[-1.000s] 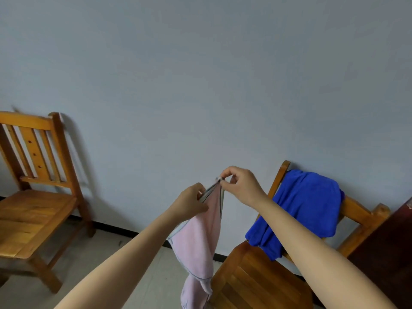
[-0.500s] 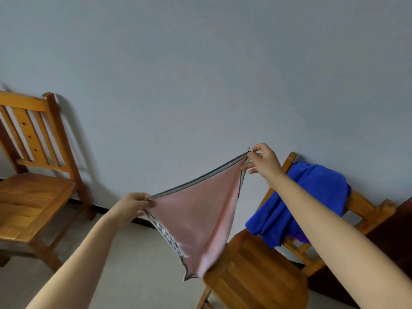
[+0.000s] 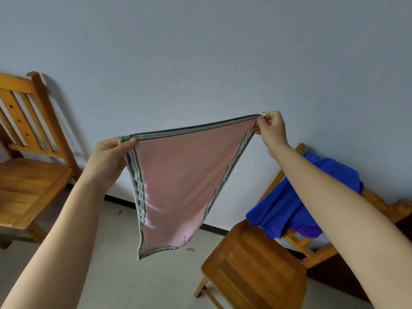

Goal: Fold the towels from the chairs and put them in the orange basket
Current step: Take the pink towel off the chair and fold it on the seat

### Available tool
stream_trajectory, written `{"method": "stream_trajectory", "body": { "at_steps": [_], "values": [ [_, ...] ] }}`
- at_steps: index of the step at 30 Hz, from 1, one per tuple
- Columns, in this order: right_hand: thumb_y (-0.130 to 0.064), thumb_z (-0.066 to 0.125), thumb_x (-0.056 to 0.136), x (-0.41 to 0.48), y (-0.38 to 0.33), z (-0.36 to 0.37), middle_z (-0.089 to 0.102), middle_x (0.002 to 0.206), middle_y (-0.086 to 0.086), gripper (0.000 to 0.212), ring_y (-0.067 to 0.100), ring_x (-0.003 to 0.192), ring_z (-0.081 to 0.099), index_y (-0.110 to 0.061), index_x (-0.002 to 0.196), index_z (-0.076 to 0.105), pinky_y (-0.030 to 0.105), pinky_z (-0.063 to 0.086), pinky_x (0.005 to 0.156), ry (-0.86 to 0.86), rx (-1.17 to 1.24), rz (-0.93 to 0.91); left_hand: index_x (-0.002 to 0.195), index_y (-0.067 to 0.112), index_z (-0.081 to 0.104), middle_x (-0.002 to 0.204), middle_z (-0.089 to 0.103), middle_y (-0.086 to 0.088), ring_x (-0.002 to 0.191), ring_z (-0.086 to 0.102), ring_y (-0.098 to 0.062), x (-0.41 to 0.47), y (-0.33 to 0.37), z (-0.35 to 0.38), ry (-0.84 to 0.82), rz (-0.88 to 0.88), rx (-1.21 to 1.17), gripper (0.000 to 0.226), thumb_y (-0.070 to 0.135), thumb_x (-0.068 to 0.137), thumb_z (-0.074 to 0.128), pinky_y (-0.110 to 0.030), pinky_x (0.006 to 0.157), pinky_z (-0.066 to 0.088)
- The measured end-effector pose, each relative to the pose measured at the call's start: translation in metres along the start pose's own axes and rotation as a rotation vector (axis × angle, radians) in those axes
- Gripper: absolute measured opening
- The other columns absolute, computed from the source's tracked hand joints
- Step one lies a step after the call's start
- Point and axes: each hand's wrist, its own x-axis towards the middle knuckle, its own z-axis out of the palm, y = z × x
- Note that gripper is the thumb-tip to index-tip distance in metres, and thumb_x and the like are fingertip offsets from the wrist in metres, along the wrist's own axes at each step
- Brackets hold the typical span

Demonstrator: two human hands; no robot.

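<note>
Both hands have risen and spread apart, drawing the pink towel [image 3: 182,175] taut along its top edge. Left hand [image 3: 111,157] pinches one upper corner and right hand [image 3: 273,130] pinches the other. Beyond, a blue towel [image 3: 287,197] drapes over the right chair's [image 3: 252,270] backrest; the left chair [image 3: 29,181] stands against the wall.

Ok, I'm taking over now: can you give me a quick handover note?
Left hand grips one top corner of the pink towel; right hand pinches the other.
The towel hangs spread between them, unfolded.
Blue towel lies draped over the back of the right chair.
Nothing folded yet.
Left: fold both and put them in the orange basket, which is out of view.
</note>
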Motion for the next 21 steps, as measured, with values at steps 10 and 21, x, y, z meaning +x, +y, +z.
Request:
{"method": "stream_trajectory", "body": {
  "at_steps": [10,21],
  "values": [
    [-0.017,0.05,0.094,0.035,0.015,-0.098,0.051,0.078,-0.008,0.022,0.001,0.067,0.046,-0.028,0.078,0.041,0.009,0.04,0.059,-0.037,0.072,-0.168,0.08,0.017,0.078,0.084,0.075,0.001,0.079,0.071,-0.013,-0.053,-0.004,0.111,-0.056,-0.01,0.022,0.042,0.046,0.05,0.086,-0.027,0.071,0.057],
    [-0.022,0.047,0.097,0.004,0.11,-0.257,0.047,0.077,-0.009,0.022,0.006,0.07,0.045,-0.028,0.077,0.04,0.019,0.037,0.059,-0.262,0.053,-0.078,0.102,0.011,0.073,0.098,0.073,-0.009,0.084,0.071,-0.022,-0.19,-0.082,0.266,-0.009,-0.357,-0.151,0.058,0.036,0.051,0.086,-0.035,0.069,0.058]
  ]
}}
